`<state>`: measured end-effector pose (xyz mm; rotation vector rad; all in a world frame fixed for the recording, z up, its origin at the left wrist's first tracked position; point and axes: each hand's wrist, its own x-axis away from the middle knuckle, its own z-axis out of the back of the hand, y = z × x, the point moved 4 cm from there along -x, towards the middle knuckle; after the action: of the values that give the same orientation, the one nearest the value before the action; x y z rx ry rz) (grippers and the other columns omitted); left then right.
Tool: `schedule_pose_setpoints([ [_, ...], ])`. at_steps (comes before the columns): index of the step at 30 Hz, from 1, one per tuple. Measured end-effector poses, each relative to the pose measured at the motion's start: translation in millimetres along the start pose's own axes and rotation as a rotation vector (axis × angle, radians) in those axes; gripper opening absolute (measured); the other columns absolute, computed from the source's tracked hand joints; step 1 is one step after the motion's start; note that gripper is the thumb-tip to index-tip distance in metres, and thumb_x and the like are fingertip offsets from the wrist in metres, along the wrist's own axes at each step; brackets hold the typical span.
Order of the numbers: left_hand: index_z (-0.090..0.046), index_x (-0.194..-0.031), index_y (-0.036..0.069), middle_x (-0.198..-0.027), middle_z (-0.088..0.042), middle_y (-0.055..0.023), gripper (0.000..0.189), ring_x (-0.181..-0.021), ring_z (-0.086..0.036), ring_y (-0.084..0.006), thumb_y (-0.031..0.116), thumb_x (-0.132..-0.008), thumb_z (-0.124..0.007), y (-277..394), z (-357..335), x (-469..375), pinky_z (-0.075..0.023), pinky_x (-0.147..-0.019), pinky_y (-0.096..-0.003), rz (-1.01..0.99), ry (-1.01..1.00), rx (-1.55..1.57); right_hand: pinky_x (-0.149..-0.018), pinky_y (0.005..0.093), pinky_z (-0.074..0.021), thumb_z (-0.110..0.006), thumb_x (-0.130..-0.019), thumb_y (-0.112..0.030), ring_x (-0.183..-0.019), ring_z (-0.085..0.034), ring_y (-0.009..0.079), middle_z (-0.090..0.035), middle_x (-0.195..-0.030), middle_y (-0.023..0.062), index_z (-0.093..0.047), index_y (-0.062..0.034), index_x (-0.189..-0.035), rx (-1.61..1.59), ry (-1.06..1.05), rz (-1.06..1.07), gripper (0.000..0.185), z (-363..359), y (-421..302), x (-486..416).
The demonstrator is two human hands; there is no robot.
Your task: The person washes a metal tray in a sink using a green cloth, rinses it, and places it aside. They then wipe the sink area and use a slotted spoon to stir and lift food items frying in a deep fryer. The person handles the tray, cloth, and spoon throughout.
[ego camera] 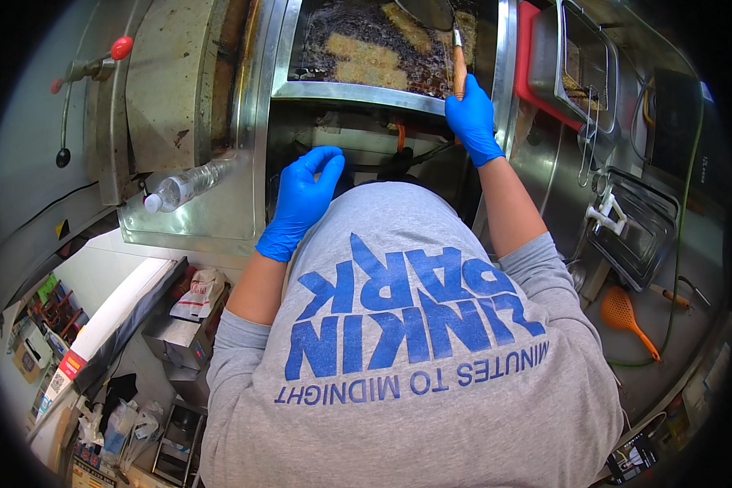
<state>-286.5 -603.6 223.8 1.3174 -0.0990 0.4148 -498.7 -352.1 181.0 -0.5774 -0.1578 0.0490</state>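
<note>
Gloved in blue, my right hand (471, 119) grips the wooden handle of a round skimmer (427, 11) at the fryer's front right. The skimmer's head is over the dark oil, partly cut off by the top of the picture. Several golden-brown fried pieces (369, 61) lie in the bubbling oil of the steel fryer (354, 91). My left hand (308, 189), also in a blue glove, hangs in front of my body below the fryer's edge, holding nothing, its fingers loosely bent and apart.
A clear plastic bottle (186, 188) lies at the left on a steel counter (219, 222). To the right stand a red tray (526, 55) and a steel container with a wire basket (585, 67). Farther down are a black tray (634, 229) and an orange slotted spoon (621, 311).
</note>
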Motion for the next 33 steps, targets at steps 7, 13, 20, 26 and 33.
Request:
schedule_pose_setpoints([
  [7, -0.07, -0.107, 0.001, -0.096, -0.073, -0.0134, 0.023, -0.086, -0.068, -0.0168, 0.019, -0.093, -0.068, -4, 2, 1, -0.0528, -0.076, -0.0293, 0.029, 0.025, 0.057, -0.075, 0.0511, -0.0518, -0.058, -0.08, -0.012, -0.091, -0.064, 0.0473, -0.065, -0.1, 0.0281, -0.057, -0.0002, -0.107, -0.024, -0.049, 0.009, 0.029, 1, 18, -21],
  [13, -0.07, -0.109, 0.001, -0.094, -0.071, -0.0068, 0.021, -0.082, -0.065, -0.012, 0.017, -0.095, -0.065, -3, 2, 0, -0.0525, -0.072, -0.0261, -0.009, 0.011, 0.022, -0.079, 0.0488, -0.051, -0.059, -0.079, -0.013, -0.095, -0.062, 0.0473, -0.064, -0.1, 0.0284, -0.058, -0.0009, -0.11, 0.002, -0.114, 0.09, 0.033, 0, 15, -29],
  [20, -0.07, -0.106, 0.001, -0.094, -0.072, -0.0138, 0.023, -0.082, -0.067, -0.0158, 0.019, -0.093, -0.067, -2, 2, 1, -0.052, -0.073, -0.0293, 0.016, 0.027, 0.028, -0.075, 0.0483, -0.0509, -0.059, -0.081, -0.014, -0.092, -0.064, 0.0458, -0.065, -0.099, 0.0287, -0.055, -0.0016, -0.123, 0.005, -0.195, 0.141, 0.044, 19, -17, 15],
  [26, -0.07, -0.106, 0.0, -0.093, -0.073, -0.0132, 0.023, -0.08, -0.066, -0.014, 0.019, -0.092, -0.067, 0, 2, -1, -0.0512, -0.071, -0.0284, 0.011, 0.032, 0.043, -0.072, 0.0536, -0.0497, -0.056, -0.083, -0.01, -0.09, -0.063, 0.0482, -0.065, -0.096, 0.0294, -0.053, -0.0023, -0.116, 0.046, -0.114, 0.158, 0.034, 23, -19, 34],
  [33, -0.07, -0.106, 0.0, -0.093, -0.073, -0.0131, 0.023, -0.08, -0.065, -0.0137, 0.018, -0.092, -0.068, 1, -2, -2, -0.0511, -0.071, -0.0281, 0.008, 0.023, 0.047, -0.071, 0.0546, -0.0499, -0.055, -0.082, -0.009, -0.086, -0.064, 0.048, -0.065, -0.093, 0.0296, -0.051, -0.0018, -0.114, 0.072, -0.007, 0.129, 0.033, 30, -6, 18],
])
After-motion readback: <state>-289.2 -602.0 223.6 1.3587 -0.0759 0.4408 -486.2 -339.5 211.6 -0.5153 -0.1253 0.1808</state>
